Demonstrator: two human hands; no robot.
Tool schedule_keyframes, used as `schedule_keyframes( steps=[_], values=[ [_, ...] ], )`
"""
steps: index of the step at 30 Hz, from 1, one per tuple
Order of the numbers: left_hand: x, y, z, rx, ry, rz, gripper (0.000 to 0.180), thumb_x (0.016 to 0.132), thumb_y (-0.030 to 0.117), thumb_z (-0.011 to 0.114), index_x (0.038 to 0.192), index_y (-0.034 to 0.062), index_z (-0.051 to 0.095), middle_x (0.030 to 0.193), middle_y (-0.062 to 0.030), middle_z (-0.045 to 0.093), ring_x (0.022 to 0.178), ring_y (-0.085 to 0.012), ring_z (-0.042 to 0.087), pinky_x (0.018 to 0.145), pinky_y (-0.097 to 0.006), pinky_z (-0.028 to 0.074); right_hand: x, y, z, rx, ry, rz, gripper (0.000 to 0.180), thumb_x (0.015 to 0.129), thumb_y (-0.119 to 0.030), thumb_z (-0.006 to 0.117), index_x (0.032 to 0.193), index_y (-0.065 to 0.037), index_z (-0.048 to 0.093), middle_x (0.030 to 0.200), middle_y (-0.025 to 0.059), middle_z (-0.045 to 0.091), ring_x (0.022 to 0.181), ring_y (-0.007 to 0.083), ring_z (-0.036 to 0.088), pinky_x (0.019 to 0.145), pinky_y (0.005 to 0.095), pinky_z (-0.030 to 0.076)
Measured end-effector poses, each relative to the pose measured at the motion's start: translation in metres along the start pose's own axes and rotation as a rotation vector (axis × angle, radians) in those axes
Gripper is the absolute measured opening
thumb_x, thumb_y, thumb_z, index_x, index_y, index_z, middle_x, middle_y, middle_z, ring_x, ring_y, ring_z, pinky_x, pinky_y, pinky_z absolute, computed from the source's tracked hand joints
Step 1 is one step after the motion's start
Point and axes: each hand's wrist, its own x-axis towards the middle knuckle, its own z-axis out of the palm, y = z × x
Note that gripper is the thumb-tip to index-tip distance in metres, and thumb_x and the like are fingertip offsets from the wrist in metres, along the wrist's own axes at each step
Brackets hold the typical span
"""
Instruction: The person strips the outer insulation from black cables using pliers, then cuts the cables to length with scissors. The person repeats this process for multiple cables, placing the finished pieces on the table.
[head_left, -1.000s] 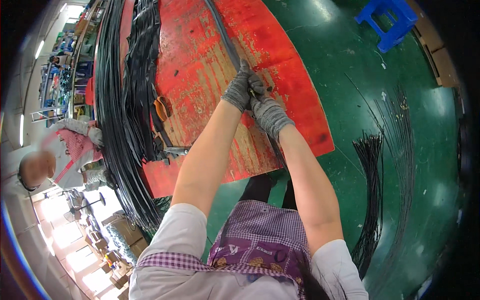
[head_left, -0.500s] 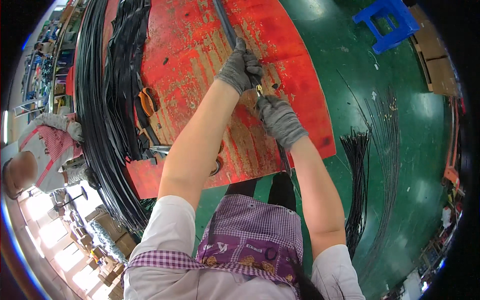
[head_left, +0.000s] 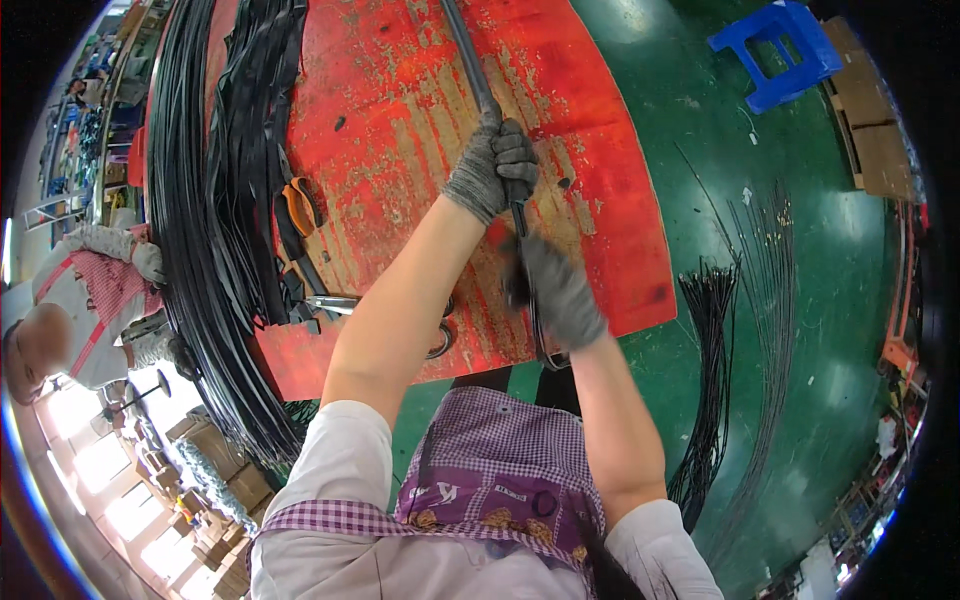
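My left hand (head_left: pixel 493 165), in a grey knit glove, is closed round a long black sleeve (head_left: pixel 466 50) that runs away toward the table's far edge. Thin black cables (head_left: pixel 522 235) come out below that fist and hang down in a loop near the table's front edge. Just nearer to me, my right hand (head_left: pixel 563 295), gloved too, is beside these cables and smeared by motion. Its fingers do not show clearly, nor whether they grip anything. A small blurred red patch shows just left of its fingertips.
Long black strips and cables (head_left: pixel 185 200) cover the red table's (head_left: pixel 380 130) left side. Orange-handled pliers (head_left: pixel 300 207) and metal scissors (head_left: pixel 335 304) lie nearby. Cable bundles (head_left: pixel 708 350) lie on the green floor at right, below a blue stool (head_left: pixel 775 55). Another person (head_left: pixel 100 285) works at left.
My right hand has pulled down and slightly toward me, away from my left fist. The brass-coloured end between the hands is out of sight. My left hand has shifted a little nearer, still gripping the sleeve.
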Motion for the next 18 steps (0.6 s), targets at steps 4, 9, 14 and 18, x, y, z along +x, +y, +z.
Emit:
schedule_keyframes(
  steps=[4, 9, 14, 18],
  values=[
    [-0.005, -0.013, -0.007, 0.112, 0.120, 0.077, 0.037, 0.075, 0.043, 0.050, 0.054, 0.0157, 0.038, 0.041, 0.0086, 0.028, 0.033, -0.0036, 0.028, 0.029, -0.017, 0.026, -0.029, 0.031, 0.011, -0.094, 0.266, 0.003, 0.020, 0.084, -0.020, 0.036, 0.088, -0.004, 0.047, 0.058, 0.0033, 0.047, 0.043, 0.0152, 0.043, 0.038, 0.0280, 0.035],
    [-0.004, -0.030, -0.010, 0.096, 0.003, 0.037, 0.038, 0.075, 0.044, 0.050, 0.053, 0.0158, 0.038, 0.040, 0.0086, 0.026, 0.033, -0.0040, 0.026, 0.028, -0.016, 0.024, 0.006, 0.010, 0.001, -0.725, 0.309, -0.225, 0.020, 0.083, -0.018, 0.036, 0.089, -0.005, 0.049, 0.061, 0.0068, 0.051, 0.049, 0.0197, 0.047, 0.044, 0.0311, 0.038],
    [-0.016, -0.043, 0.003, 0.747, 0.451, 0.305, 0.036, 0.077, 0.043, 0.048, 0.059, 0.0129, 0.042, 0.047, 0.0036, 0.035, 0.040, -0.0079, 0.034, 0.039, -0.021, 0.034, 0.025, 0.013, 0.003, -1.308, 0.268, -0.518, 0.020, 0.080, -0.015, 0.038, 0.091, -0.003, 0.050, 0.070, 0.0124, 0.054, 0.060, 0.0255, 0.050, 0.053, 0.0343, 0.041],
    [-0.041, -0.060, 0.014, 0.834, 0.533, 0.122, 0.038, 0.081, 0.039, 0.045, 0.093, 0.0031, 0.050, 0.066, -0.0047, 0.051, 0.059, -0.0157, 0.049, 0.057, -0.027, 0.043, 0.006, 0.007, -0.009, -1.187, 0.154, -0.481, 0.024, 0.075, -0.010, 0.042, 0.094, 0.002, 0.049, 0.089, 0.0195, 0.052, 0.081, 0.0325, 0.050, 0.067, 0.0379, 0.042]
  ],
)
